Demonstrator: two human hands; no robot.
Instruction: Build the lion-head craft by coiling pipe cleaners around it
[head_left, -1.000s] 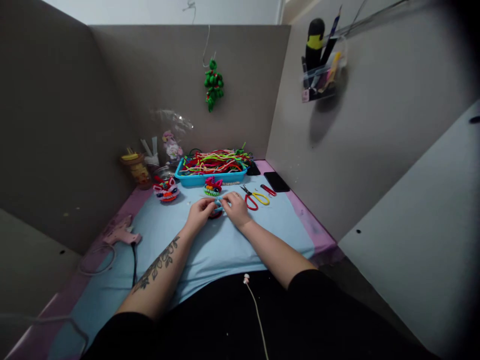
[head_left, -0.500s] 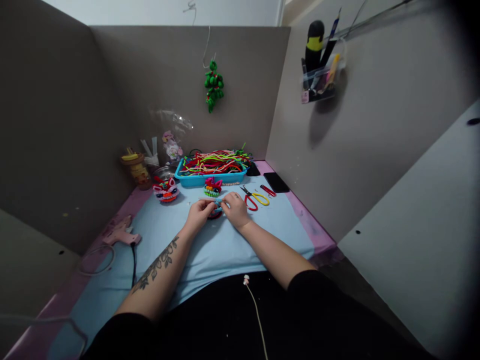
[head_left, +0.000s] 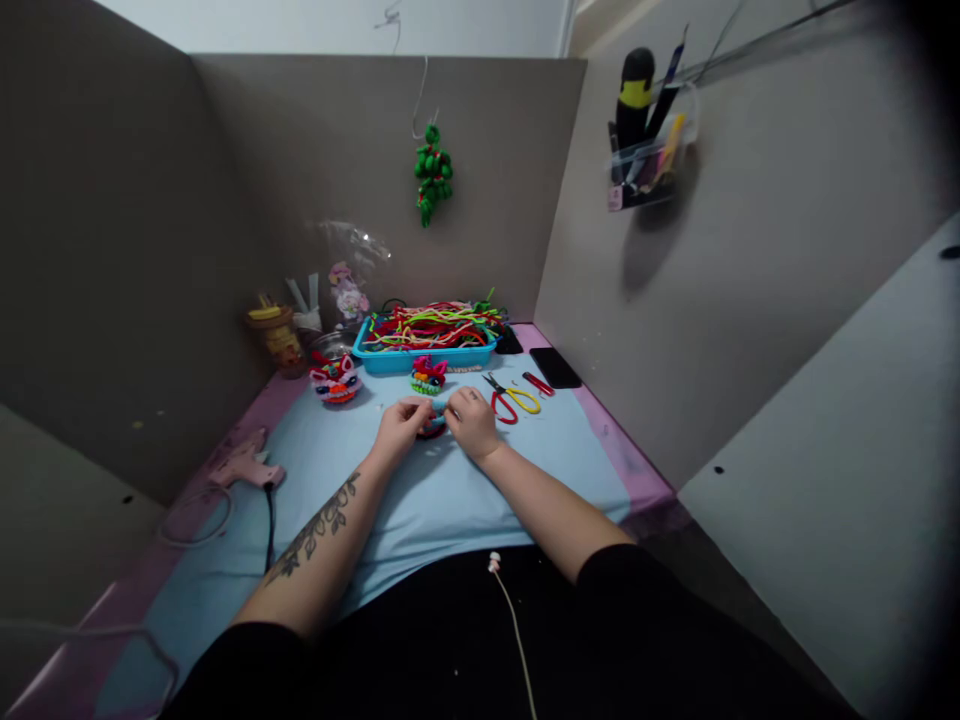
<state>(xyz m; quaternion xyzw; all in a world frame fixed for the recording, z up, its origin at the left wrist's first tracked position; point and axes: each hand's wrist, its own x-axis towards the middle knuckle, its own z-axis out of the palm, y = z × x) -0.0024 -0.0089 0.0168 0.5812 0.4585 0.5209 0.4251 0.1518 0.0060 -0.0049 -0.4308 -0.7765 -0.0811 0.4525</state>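
My left hand and my right hand meet over the light blue mat, fingers pinched together on a small red and blue pipe-cleaner piece lying between them. Most of that piece is hidden by my fingers. Just behind it stands a finished pink and green pipe-cleaner figure. A second, red and white figure sits to the left. Red and yellow scissors lie right of my right hand.
A blue tray heaped with coloured pipe cleaners stands at the back. A pink glue gun with its cord lies at the left. A black phone rests by the right partition. A green ornament hangs on the back wall.
Both hands stay pinched on the small piece with only slight finger shifts. The view has tilted a little.
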